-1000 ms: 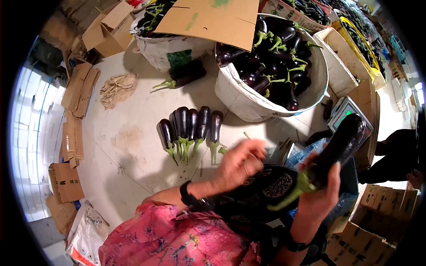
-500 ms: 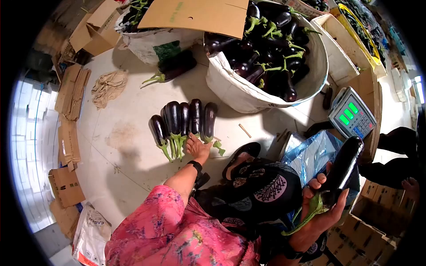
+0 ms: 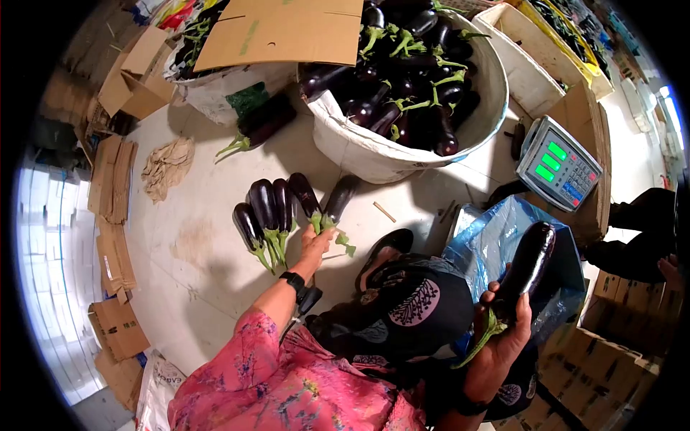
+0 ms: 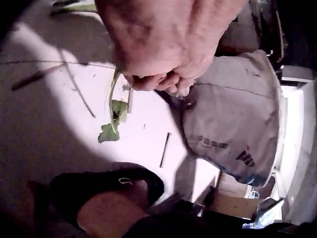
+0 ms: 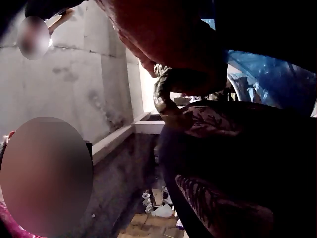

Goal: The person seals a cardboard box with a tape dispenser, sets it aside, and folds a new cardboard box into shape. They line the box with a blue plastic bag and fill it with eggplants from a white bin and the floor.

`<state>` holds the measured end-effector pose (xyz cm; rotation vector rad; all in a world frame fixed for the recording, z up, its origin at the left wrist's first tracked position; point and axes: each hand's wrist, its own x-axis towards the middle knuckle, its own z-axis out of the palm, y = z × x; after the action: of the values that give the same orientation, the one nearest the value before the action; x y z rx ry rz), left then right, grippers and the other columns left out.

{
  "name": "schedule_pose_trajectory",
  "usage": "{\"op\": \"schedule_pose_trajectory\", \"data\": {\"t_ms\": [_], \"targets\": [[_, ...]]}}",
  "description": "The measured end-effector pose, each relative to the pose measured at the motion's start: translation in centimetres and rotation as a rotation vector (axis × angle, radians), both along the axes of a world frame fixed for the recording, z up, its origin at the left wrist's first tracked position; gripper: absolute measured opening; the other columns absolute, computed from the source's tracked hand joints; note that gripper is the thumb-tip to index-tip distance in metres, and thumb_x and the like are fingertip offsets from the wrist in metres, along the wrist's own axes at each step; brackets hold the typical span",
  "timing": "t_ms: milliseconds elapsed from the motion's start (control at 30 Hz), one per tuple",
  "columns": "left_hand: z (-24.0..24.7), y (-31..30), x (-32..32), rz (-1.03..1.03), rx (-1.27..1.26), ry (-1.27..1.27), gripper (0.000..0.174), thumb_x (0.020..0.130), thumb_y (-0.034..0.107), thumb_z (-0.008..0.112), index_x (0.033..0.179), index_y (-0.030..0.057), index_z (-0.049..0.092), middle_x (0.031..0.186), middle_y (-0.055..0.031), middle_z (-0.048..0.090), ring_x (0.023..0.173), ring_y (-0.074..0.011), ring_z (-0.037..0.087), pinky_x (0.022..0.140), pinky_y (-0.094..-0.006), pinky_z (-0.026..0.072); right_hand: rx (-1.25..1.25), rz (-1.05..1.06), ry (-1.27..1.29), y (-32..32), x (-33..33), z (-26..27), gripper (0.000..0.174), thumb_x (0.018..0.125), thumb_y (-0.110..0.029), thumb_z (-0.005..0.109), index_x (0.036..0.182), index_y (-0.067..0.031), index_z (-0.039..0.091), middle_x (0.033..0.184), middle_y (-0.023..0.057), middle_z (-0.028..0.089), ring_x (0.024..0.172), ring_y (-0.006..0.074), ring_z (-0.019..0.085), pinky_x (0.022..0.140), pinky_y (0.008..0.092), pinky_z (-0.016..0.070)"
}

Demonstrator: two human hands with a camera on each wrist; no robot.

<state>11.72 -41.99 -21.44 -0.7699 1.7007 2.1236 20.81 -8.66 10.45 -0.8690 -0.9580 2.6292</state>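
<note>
In the head view my left hand (image 3: 314, 248) grips the green stem end of an eggplant (image 3: 305, 195) in the floor row, and a tilted eggplant (image 3: 341, 198) touches the same spot; whether that one is held too I cannot tell. Several more eggplants (image 3: 264, 205) lie just left, stems toward me. My right hand (image 3: 503, 335) holds a large eggplant (image 3: 530, 263) near its stem, body pointing up beside a blue plastic bag (image 3: 474, 246). The left wrist view shows the left hand (image 4: 168, 44) with fingers curled, their grip mostly hidden.
A white tub (image 3: 374, 159) heaped with eggplants stands ahead, next to a sack under a cardboard sheet (image 3: 280, 32). At right are a lit scale (image 3: 560, 164) and cardboard boxes (image 3: 604, 373). Crumpled paper (image 3: 167, 169) lies on the floor at left; a shoe (image 3: 388, 248) is near the left hand.
My left hand moved from above my lap to the floor row, and the eggplants at its right end have shifted and tilted. The right hand keeps its eggplant, lowered slightly beside the bag.
</note>
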Motion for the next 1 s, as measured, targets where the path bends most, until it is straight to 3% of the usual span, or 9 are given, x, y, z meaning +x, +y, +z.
{"op": "schedule_pose_trajectory", "data": {"t_ms": [167,367,533,633,667,733,800,867,1000], "targets": [[9.6,0.7,2.1,0.020,0.081,0.055,0.011,0.096,0.010,0.060,0.103,0.0069,0.052,0.072,0.0055,0.043,0.052,-0.0024,0.032,0.046,-0.0210,0.0253,-0.005,-0.051,-0.080,0.2,0.2,-0.4,0.044,0.093,-0.020,0.064,0.127,0.0008,0.046,0.105,0.0177,0.065,0.088,0.0243,0.066,0.074,0.0358,0.0564],[23.2,2.5,1.0,-0.049,0.329,0.218,0.011,0.098,0.014,0.057,0.105,0.0082,0.050,0.073,0.0034,0.043,0.051,-0.0028,0.030,0.048,-0.0215,0.0233,0.035,-0.014,-0.075,-0.1,0.3,-0.3,0.043,0.088,-0.014,0.067,0.125,-0.0019,0.049,0.103,0.0120,0.064,0.091,0.0193,0.064,0.080,0.0322,0.0537],[32.4,6.9,-0.9,-0.235,0.476,0.272,0.020,0.103,0.030,0.050,0.099,0.0103,0.047,0.070,0.0037,0.038,0.050,-0.0029,0.031,0.046,-0.0199,0.0252,-0.036,0.017,0.067,-0.4,-0.2,-0.1,0.046,0.088,-0.015,0.067,0.128,0.0004,0.051,0.109,0.0148,0.065,0.097,0.0232,0.067,0.082,0.0363,0.0558],[36.0,9.9,-1.1,-0.310,0.509,0.206,0.026,0.104,0.035,0.049,0.101,0.0090,0.049,0.070,0.0031,0.040,0.050,-0.0031,0.032,0.046,-0.0206,0.0246,-0.088,0.029,0.182,-0.4,-0.8,1.7,0.048,0.087,-0.014,0.066,0.129,0.0027,0.050,0.116,0.0169,0.064,0.106,0.0252,0.065,0.088,0.0363,0.0545],[36.8,10.4,-1.1,-0.372,0.553,0.178,0.029,0.103,0.036,0.050,0.105,0.0076,0.049,0.074,-0.0010,0.044,0.052,-0.0040,0.034,0.048,-0.0210,0.0265,-0.100,0.025,0.203,-0.4,-1.1,2.7,0.048,0.088,-0.014,0.065,0.130,0.0035,0.049,0.119,0.0183,0.063,0.109,0.0263,0.064,0.089,0.0366,0.0540],[39.0,12.6,-1.0,-0.445,0.604,0.101,0.027,0.103,0.034,0.050,0.104,0.0071,0.049,0.074,-0.0008,0.044,0.052,-0.0044,0.035,0.048,-0.0208,0.0273,-0.131,0.022,0.294,-0.1,-1.7,3.6,0.050,0.089,-0.013,0.063,0.132,0.0060,0.046,0.133,0.0228,0.056,0.123,0.0308,0.057,0.097,0.0374,0.0509],[39.2,14.3,-1.1,-0.519,0.699,0.052,0.027,0.103,0.033,0.050,0.105,0.0065,0.050,0.074,-0.0002,0.044,0.052,-0.0044,0.036,0.048,-0.0208,0.0279,-0.239,0.026,0.396,0.5,-2.6,4.0,0.058,0.088,-0.013,0.064,0.137,0.0063,0.039,0.135,0.0232,0.053,0.127,0.0321,0.053,0.098,0.0356,0.0508],[40.9,16.6,-0.2,-0.533,0.729,-0.021,0.025,0.104,0.033,0.047,0.106,0.0080,0.050,0.072,0.0031,0.039,0.052,-0.0027,0.034,0.047,-0.0187,0.0270,-0.299,0.013,0.487,1.0,-3.2,3.9,0.056,0.088,-0.015,0.064,0.135,0.0074,0.043,0.137,0.0221,0.051,0.130,0.0311,0.051,0.101,0.0351,0.0490],[41.8,20.3,1.9,-0.607,0.672,0.013,0.030,0.105,0.037,0.045,0.110,0.0079,0.049,0.073,0.0032,0.039,0.052,-0.0030,0.034,0.048,-0.0191,0.0278,-0.362,-0.062,0.628,1.8,-3.5,3.0,0.049,0.089,-0.017,0.065,0.131,0.0023,0.048,0.130,0.0182,0.057,0.117,0.0288,0.058,0.104,0.0418,0.0460]]}}
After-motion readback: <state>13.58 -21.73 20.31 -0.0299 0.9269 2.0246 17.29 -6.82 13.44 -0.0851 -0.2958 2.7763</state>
